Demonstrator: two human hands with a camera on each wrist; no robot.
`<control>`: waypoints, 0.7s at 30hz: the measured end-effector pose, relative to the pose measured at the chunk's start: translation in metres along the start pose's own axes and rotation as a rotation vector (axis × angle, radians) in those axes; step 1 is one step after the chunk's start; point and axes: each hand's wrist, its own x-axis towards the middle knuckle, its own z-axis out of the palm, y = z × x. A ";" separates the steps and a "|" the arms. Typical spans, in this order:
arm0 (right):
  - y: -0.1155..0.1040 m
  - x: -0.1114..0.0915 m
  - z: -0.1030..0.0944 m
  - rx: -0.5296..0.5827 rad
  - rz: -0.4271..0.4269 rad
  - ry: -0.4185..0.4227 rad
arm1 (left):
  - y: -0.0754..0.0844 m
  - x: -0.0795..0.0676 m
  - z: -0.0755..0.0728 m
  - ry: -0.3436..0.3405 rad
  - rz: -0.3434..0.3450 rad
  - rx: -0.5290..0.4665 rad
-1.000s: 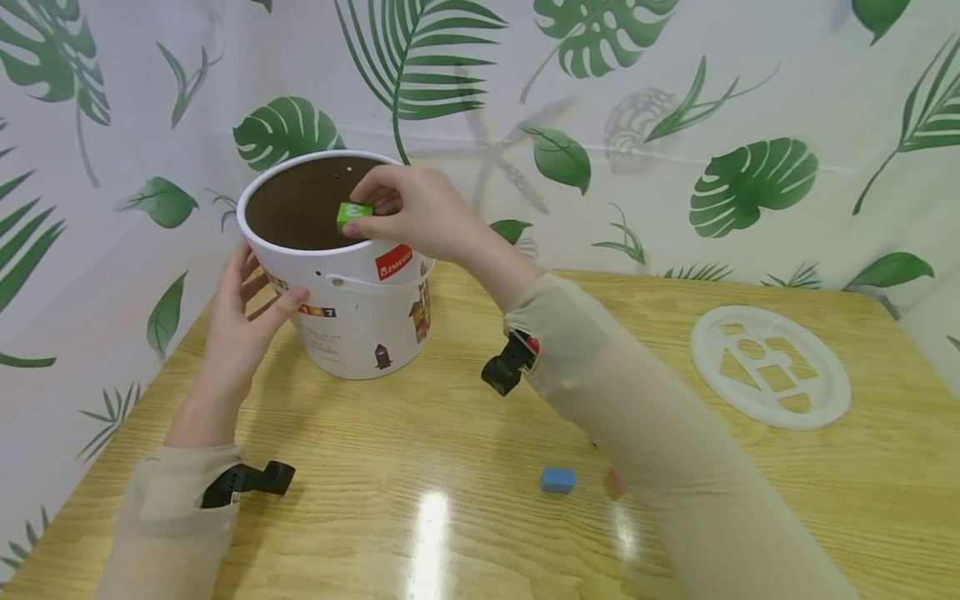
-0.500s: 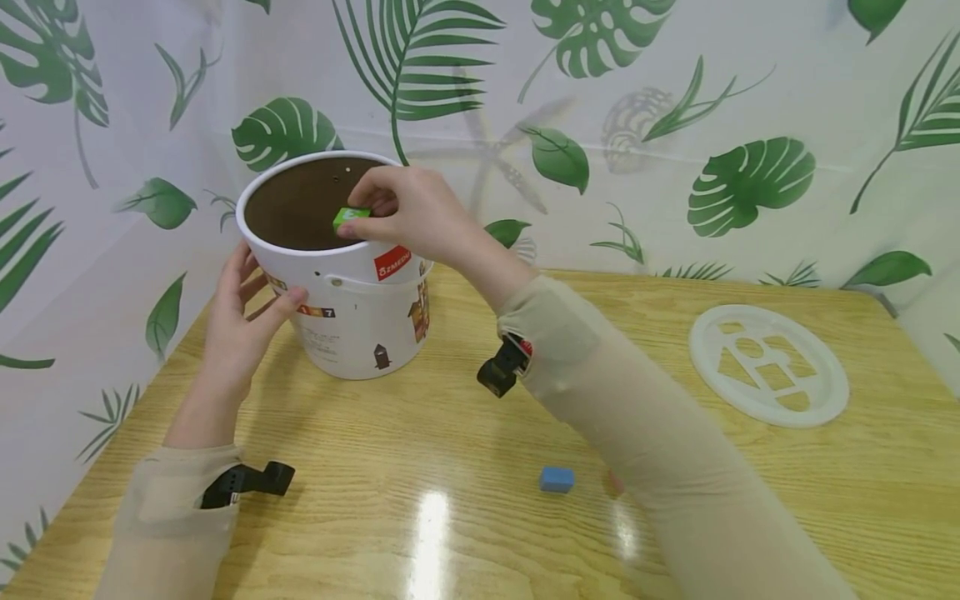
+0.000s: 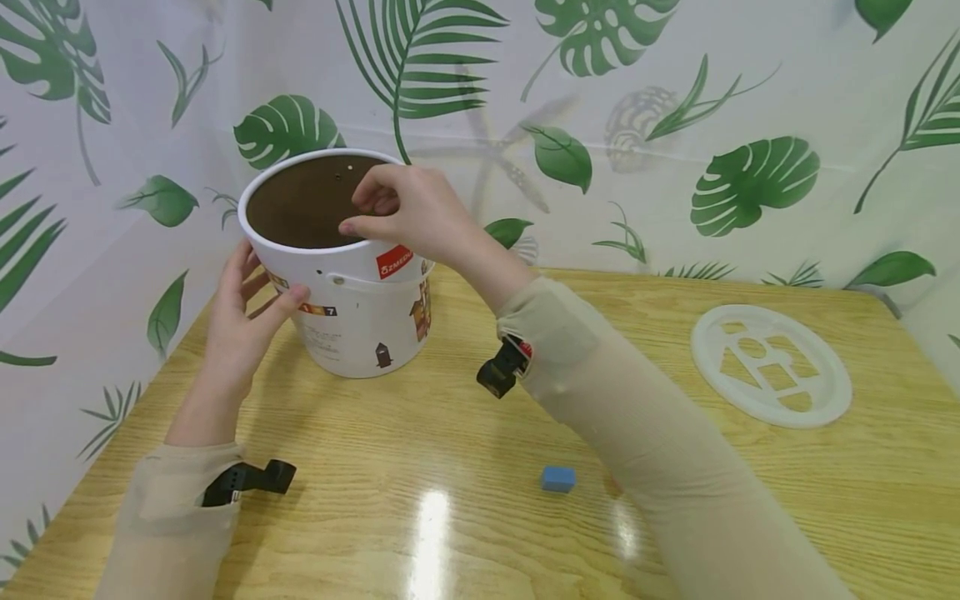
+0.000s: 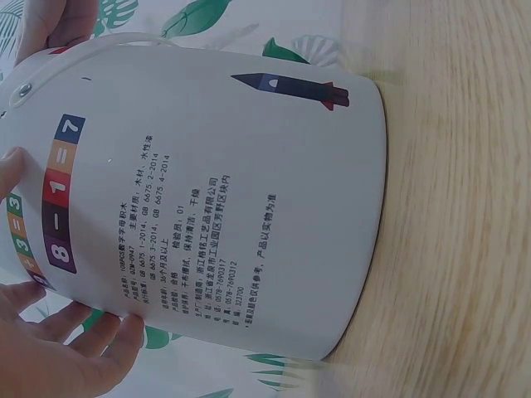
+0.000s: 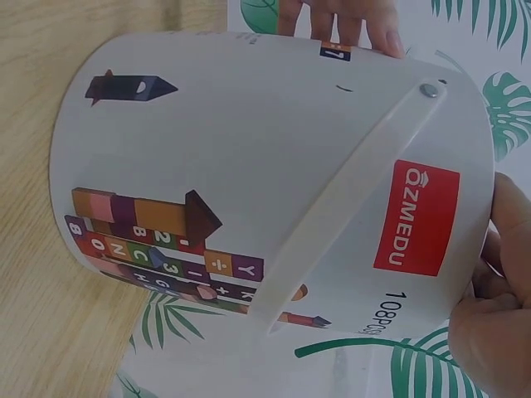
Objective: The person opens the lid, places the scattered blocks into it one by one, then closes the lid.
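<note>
A white printed bucket [image 3: 360,333] stands on the table, its mouth tilted toward me in the head view. My left hand [image 3: 243,312] holds its left side, thumb on the front and fingers round the wall; the left wrist view shows the fingertips against the bucket. Over the right part of the rim hangs my right hand [image 3: 412,208], thumb and bent fingers apart with nothing visible between them. In the right wrist view this hand [image 5: 498,315] is by the rim, near the red label [image 5: 417,218]. The bucket's inside looks dark, and its bottom is hidden.
A blue block [image 3: 558,479] lies on the wooden table [image 3: 360,467]. Beside it, a reddish piece [image 3: 614,486] is mostly covered by the right sleeve. A white disc with cut-out shapes [image 3: 711,367] lies at the right. Behind hangs a leaf-patterned cloth [image 3: 480,108].
The green block pinched in my right hand earlier is gone from view; the fingers have let it go over the bucket's mouth. My left hand and the bucket stay in place.
</note>
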 end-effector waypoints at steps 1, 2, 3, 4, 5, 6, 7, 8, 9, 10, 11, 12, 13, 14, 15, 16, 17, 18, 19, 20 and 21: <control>0.000 0.000 0.000 0.004 -0.002 0.000 | 0.000 0.000 0.000 0.000 0.000 0.001; 0.000 0.000 0.000 0.005 -0.002 -0.001 | 0.000 0.000 0.000 0.000 -0.001 0.001; 0.000 -0.001 0.000 0.007 -0.003 0.000 | 0.001 0.000 0.000 0.000 -0.002 0.001; 0.000 -0.001 0.000 0.008 -0.006 0.002 | 0.001 0.000 0.000 -0.001 -0.003 0.001; 0.000 -0.001 0.000 0.009 -0.009 0.005 | 0.001 -0.001 0.000 -0.001 -0.005 0.001; 0.000 -0.001 0.000 0.012 -0.011 0.007 | 0.001 -0.001 0.000 -0.002 -0.006 0.000; 0.000 -0.001 0.000 0.014 -0.011 0.009 | 0.001 -0.001 0.000 -0.002 -0.007 -0.001; 0.000 -0.001 0.001 0.017 -0.012 0.011 | 0.001 0.000 0.000 -0.002 -0.006 -0.003; 0.000 -0.002 0.001 0.020 -0.014 0.015 | 0.001 0.000 0.000 -0.002 -0.005 -0.004; 0.000 -0.002 0.001 0.025 -0.015 0.018 | 0.001 0.000 0.000 -0.002 -0.004 -0.006; 0.000 -0.002 0.002 0.033 -0.017 0.021 | 0.001 0.000 0.000 -0.002 -0.004 -0.006; 0.001 -0.003 0.002 0.045 -0.019 0.025 | 0.001 0.000 0.000 -0.002 -0.003 -0.005; 0.001 -0.003 0.003 0.061 -0.019 0.028 | 0.001 0.000 -0.001 -0.002 -0.003 -0.005; 0.001 -0.004 0.003 0.082 -0.027 0.037 | 0.001 0.000 -0.001 -0.002 -0.003 -0.004; 0.001 -0.005 0.004 0.110 -0.037 0.047 | 0.001 0.000 -0.001 -0.002 -0.003 -0.003; 0.001 -0.006 0.004 0.138 -0.046 0.056 | 0.001 0.000 -0.001 -0.002 -0.004 -0.002; 0.001 -0.008 0.004 0.162 -0.056 0.064 | 0.001 0.000 -0.001 -0.002 -0.004 -0.001; 0.001 -0.010 0.004 0.181 -0.065 0.072 | 0.001 -0.001 -0.001 -0.002 -0.004 -0.001; 0.000 -0.013 0.002 0.194 -0.076 0.079 | 0.001 -0.001 -0.001 -0.003 -0.003 -0.002; 0.000 -0.016 0.001 0.202 -0.091 0.091 | 0.001 -0.001 -0.001 -0.005 -0.002 -0.004; 0.000 -0.019 -0.001 0.207 -0.103 0.098 | 0.002 -0.001 0.000 -0.005 0.000 -0.005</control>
